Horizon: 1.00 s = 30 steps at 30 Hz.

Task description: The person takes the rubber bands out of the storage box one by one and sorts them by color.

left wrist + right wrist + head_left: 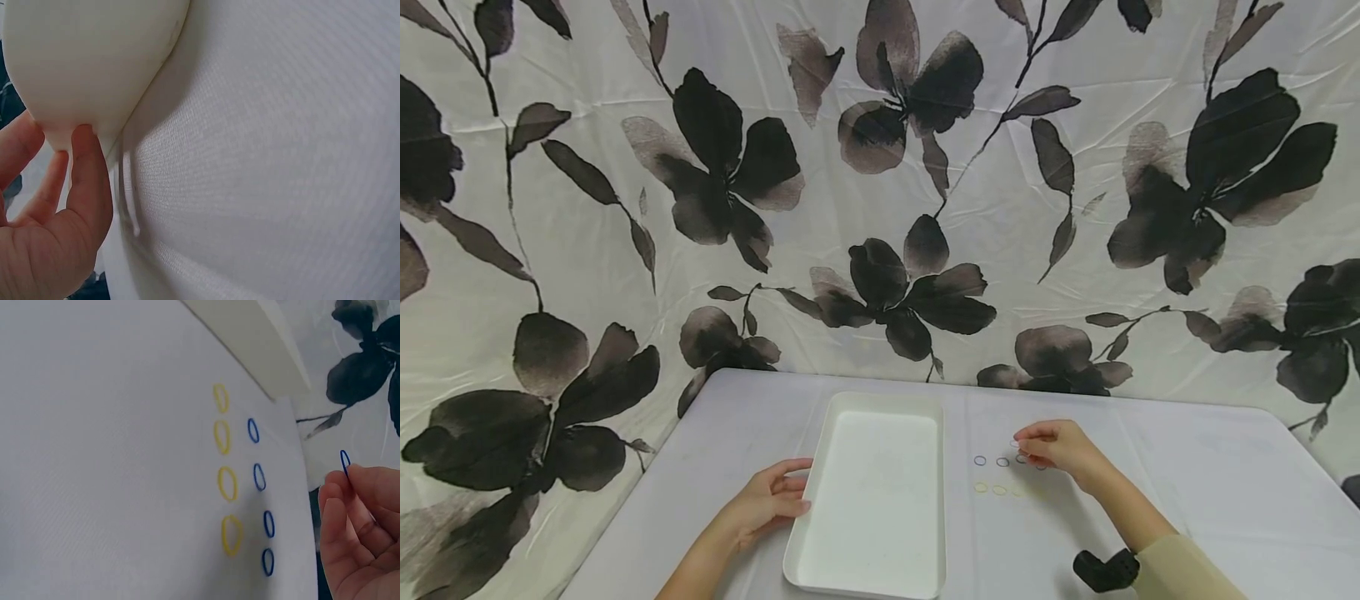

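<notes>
My right hand (1060,450) pinches a thin blue rubber band (344,460) between thumb and fingertips, raised above the table. Below it, several more blue rubber bands (259,477) lie in a row on the white cloth. Alongside runs a row of yellow rubber bands (227,483), partly faint in the head view. My left hand (767,504) rests against the left side of a white rectangular tray (880,500), its fingertips touching the outer wall and rim. Nothing lies in the tray. The left wrist view shows those fingers (87,169) spread along the tray's wall.
A white cloth covers the table (1210,475), whose far edge meets a hanging floral sheet (917,192). The tray stands left of the rubber bands. A black wrist strap (1105,571) sits at the right sleeve.
</notes>
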### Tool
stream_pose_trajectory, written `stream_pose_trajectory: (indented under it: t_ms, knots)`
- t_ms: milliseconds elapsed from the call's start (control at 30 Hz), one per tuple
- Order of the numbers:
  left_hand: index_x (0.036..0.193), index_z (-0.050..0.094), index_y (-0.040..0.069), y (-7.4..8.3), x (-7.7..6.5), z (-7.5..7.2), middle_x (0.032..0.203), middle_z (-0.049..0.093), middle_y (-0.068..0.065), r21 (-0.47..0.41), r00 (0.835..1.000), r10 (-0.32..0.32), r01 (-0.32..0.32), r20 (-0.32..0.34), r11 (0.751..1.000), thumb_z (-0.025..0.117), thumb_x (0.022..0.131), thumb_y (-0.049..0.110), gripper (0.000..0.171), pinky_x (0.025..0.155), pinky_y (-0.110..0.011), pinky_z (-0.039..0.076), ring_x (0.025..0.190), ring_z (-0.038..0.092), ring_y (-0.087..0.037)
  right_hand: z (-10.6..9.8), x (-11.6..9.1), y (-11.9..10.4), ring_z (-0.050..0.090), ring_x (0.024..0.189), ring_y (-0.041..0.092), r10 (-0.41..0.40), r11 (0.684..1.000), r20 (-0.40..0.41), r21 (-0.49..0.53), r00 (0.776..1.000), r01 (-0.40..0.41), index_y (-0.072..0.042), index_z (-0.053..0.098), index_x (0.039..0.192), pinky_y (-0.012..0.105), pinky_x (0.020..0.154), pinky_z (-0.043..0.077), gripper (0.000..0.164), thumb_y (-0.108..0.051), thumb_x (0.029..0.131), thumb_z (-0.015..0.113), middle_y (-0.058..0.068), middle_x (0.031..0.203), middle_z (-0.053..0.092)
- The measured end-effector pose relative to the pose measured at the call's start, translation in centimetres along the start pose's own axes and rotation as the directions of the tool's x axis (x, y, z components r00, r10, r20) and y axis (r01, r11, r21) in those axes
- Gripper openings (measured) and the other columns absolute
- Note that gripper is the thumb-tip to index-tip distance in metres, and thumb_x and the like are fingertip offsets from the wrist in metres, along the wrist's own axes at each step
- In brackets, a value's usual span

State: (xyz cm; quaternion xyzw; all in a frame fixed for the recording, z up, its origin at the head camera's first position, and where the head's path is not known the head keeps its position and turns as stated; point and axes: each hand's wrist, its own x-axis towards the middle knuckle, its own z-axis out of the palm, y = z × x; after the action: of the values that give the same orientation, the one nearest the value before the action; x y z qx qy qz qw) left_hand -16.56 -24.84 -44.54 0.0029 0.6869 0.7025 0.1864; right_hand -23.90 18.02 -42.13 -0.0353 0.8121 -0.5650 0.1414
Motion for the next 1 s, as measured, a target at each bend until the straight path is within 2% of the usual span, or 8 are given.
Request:
stream_pose_trajectory:
  t_ms: [267, 500, 1000]
  knots:
    - [0.138, 0.028, -0.01, 0.1, 0.0, 0.1, 0.115, 0.059, -0.02, 0.007, 1.0, -0.005, 0.005, -0.012, 1.0, 0.066, 0.076, -0.009, 0.073, 0.081, -0.035, 0.052, 0.099, 0.061, -0.024, -0.6, -0.5, 1.6, 0.06, 0.074, 0.011, 0.03, 0.999, -0.019, -0.03, 0.999, -0.031, 0.013, 0.062, 0.102, 0.024, 0.066, 0.052, 0.023, -0.004, 0.087, 0.063, 0.01, 0.087, 0.068]
    - [0.138, 0.028, -0.01, -0.1, 0.1, 0.0, 0.114, 0.059, -0.019, 0.001, 1.0, -0.003, 0.003, -0.01, 1.0, 0.066, 0.076, -0.009, 0.073, 0.08, -0.035, 0.052, 0.099, 0.062, -0.024, -1.4, -0.7, 2.8, 0.058, 0.072, 0.013, 0.058, 0.996, -0.075, -0.068, 0.995, -0.063, 0.012, 0.063, 0.101, 0.025, 0.063, 0.051, 0.022, -0.005, 0.086, 0.063, 0.01, 0.088, 0.067]
    - [0.138, 0.029, -0.009, -0.2, 0.2, -0.1, 0.113, 0.06, -0.017, -0.001, 1.0, -0.005, 0.005, -0.007, 1.0, 0.067, 0.076, -0.009, 0.073, 0.08, -0.035, 0.052, 0.098, 0.062, -0.024, -2.7, -0.6, 4.7, 0.052, 0.065, 0.015, 0.096, 0.982, -0.164, -0.143, 0.982, -0.12, 0.008, 0.065, 0.099, 0.026, 0.053, 0.042, 0.019, -0.005, 0.085, 0.062, 0.001, 0.075, 0.061]
